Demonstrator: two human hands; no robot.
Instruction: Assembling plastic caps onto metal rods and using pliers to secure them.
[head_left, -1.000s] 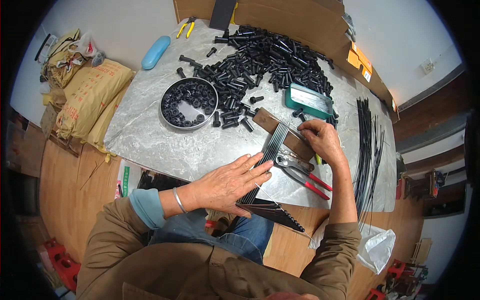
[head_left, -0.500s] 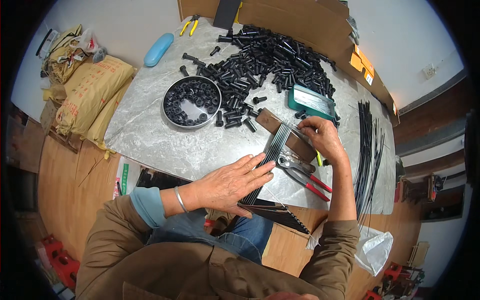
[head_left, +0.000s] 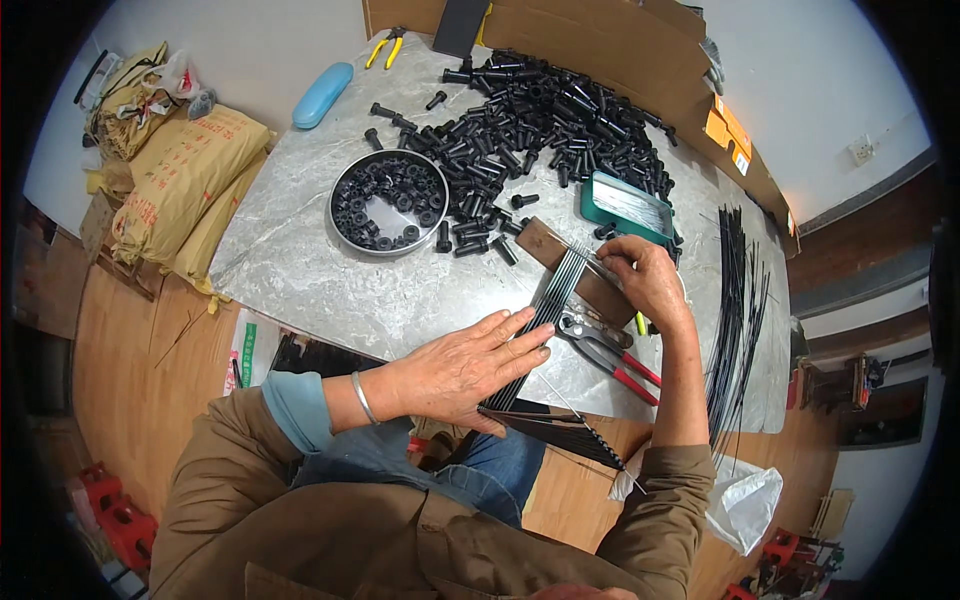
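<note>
My left hand (head_left: 462,370) lies flat with its fingers stretched over a row of thin dark metal ribs (head_left: 562,284), set side by side. The ribs' far ends rest on a brown wooden block (head_left: 606,294); their near part fans out over the table's front edge as a dark folded frame (head_left: 560,432). At the block, my right hand (head_left: 648,280) pinches thumb and fingers together beside the rib tips. Whatever it holds is too small to make out. Red-handled cutting pliers (head_left: 610,356) lie on the table just below the block.
A heap of black tubular plastic parts (head_left: 560,110) covers the back of the table. Around it are a round metal bowl (head_left: 375,250) of small black pieces, a teal tin (head_left: 598,212) of thin pins, long black rods (head_left: 732,300), a blue case (head_left: 322,96) and yellow-handled pliers (head_left: 384,48).
The view has shifted slightly. My right hand stays pinched at the rib tips, and my left hand remains flat on the ribs. A thin light rod tip now shows past the frame's lower end.
</note>
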